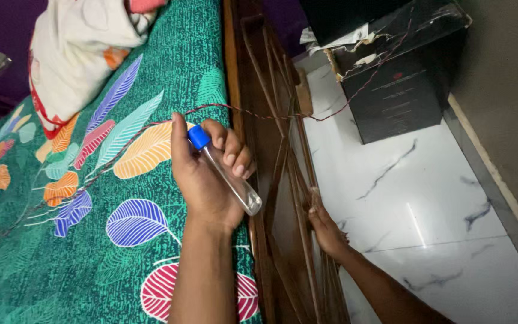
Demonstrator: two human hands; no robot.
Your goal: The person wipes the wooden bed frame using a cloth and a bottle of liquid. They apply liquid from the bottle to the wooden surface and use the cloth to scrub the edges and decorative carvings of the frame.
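Left hand (205, 174), frame centre: grasping tube (229, 177), blue cap (198, 137) | right hand (326, 228): fingers hidden behind bed frame (271, 180), grip cannot be told | advice: keep tube steady.

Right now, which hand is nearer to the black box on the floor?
Right. The right hand rests on the wooden bed frame below the black box; the left hand is over the bedsheet.

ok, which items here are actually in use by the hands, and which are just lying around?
In use:
- clear tube with blue cap, held in the left hand
- wooden bed frame, touched by the right hand

Lying about:
- twisted wire, strung from bed to box
- green leaf-print bedsheet
- pillow
- black box on the marble floor
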